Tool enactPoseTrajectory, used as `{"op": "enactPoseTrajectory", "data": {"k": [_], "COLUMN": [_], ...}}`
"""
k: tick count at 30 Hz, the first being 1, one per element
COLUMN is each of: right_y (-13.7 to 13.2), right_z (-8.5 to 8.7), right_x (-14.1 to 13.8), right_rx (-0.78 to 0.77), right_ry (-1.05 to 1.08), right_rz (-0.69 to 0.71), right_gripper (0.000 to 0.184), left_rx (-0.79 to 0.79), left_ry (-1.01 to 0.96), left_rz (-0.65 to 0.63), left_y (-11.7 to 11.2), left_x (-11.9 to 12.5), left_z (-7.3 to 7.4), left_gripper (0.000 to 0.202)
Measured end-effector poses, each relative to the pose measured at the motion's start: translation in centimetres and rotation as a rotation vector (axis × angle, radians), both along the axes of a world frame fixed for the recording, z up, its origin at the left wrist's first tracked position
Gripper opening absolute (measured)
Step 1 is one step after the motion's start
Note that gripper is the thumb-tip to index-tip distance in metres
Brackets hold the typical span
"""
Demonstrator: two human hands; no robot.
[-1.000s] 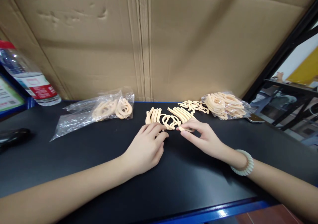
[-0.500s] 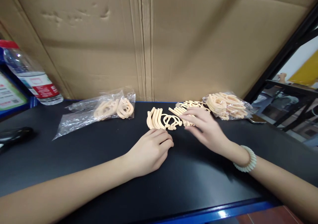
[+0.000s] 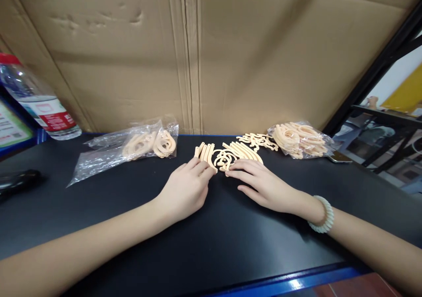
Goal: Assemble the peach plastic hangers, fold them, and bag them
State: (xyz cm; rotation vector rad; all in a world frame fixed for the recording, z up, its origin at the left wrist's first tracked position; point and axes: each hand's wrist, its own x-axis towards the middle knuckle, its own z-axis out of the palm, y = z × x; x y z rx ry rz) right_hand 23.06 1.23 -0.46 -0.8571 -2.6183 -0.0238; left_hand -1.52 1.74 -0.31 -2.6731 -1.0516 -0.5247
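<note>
Several cream-coloured curved strips (image 3: 206, 153) lie side by side on the dark table. My left hand (image 3: 185, 189) covers their near ends, with its fingers bent and pressed together; what is under the fingertips is hidden. Between my hands sit cream rings and small curved pieces (image 3: 224, 157). My right hand (image 3: 263, 183) lies with its fingers stretched out and the thumb apart, fingertips touching the near edge of the small pieces. Behind it, a second row of long strips (image 3: 243, 151) slants to the right, partly covered by that hand.
Small cream pieces (image 3: 259, 140) are scattered farther back. Clear bags of cream parts stand left (image 3: 145, 144) and right (image 3: 298, 139), with a phone (image 3: 340, 157) beside the right one. A water bottle (image 3: 49, 108) and a black object (image 3: 18, 180) are at left. Cardboard (image 3: 263, 59) walls the back.
My left hand has moved left and slightly forward over the strips. My right hand has come down toward me, uncovering the scattered pieces and part of the right row.
</note>
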Motion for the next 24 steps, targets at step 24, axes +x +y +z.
{"op": "enactPoseTrajectory", "data": {"k": [24], "right_y": [0.1], "right_z": [0.0], "right_x": [0.3], "right_rx": [-0.002], "right_ry": [0.016], "right_rz": [0.001], "right_gripper": [0.036], "left_rx": [-0.077], "left_ry": [0.023], "left_rz": [0.146], "left_y": [1.4], "left_x": [-0.6], "left_z": [-0.3], "left_gripper": [0.022]}}
